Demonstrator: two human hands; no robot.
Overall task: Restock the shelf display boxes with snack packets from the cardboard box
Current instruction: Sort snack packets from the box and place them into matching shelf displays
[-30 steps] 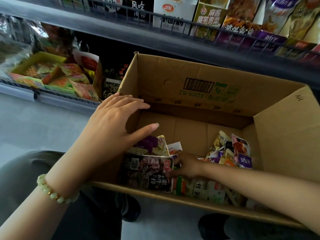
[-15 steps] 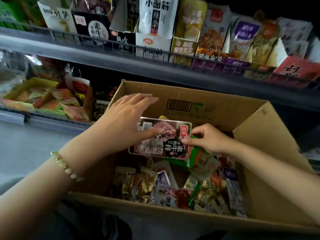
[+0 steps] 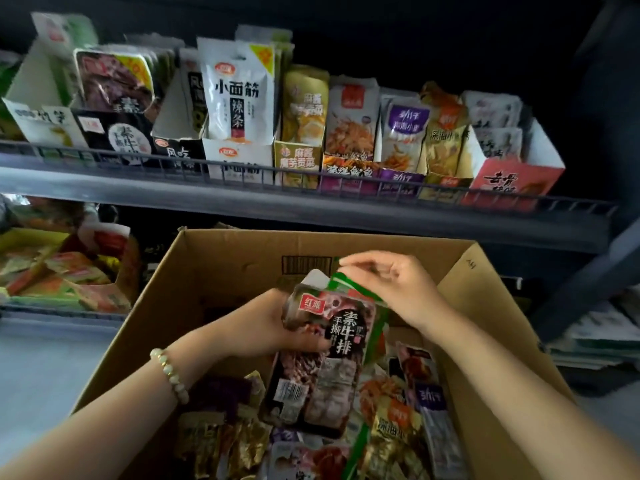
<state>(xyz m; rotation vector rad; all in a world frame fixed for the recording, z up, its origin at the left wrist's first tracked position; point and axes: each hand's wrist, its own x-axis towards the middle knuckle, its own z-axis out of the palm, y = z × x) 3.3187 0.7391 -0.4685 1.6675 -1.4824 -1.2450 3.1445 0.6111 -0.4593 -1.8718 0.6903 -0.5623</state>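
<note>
Dark snack packet (image 3: 329, 355), printed with white characters and a red logo, held upright over the open cardboard box (image 3: 221, 258). The left hand (image 3: 263, 323) grips its upper part from the left side, thumb across the front face. A green packet (image 3: 375, 327) stands directly behind the dark one and shows along its right edge. The right hand (image 3: 394, 289), above and to the right of the left hand, has curled fingers that pinch the green packet's top edge; motion blur softens the fingertips. A pale bead bracelet (image 3: 169, 372) circles the left wrist.

Below both hands, loose snack packets (image 3: 398, 427) of gold, purple and red lie jumbled on the box floor. The box's far wall, beyond the hands, bears a printed barcode.

Above and beyond the hands runs a grey metal shelf (image 3: 311, 209) with a low wire rail along its front. Behind the rail stand the display boxes in a row, packets upright in each: a dark display box (image 3: 114, 140) to the upper left of the left hand showing the same dark product, a white display box (image 3: 239, 161) at centre, and a red display box (image 3: 512, 181) to the upper right of the right hand.

Left of the left hand, a lower shelf carries a yellow tray (image 3: 20, 237) of mixed packets. A pale grey floor (image 3: 41, 368) lies beneath it. The room is dim; the space above the upper shelf is black.
</note>
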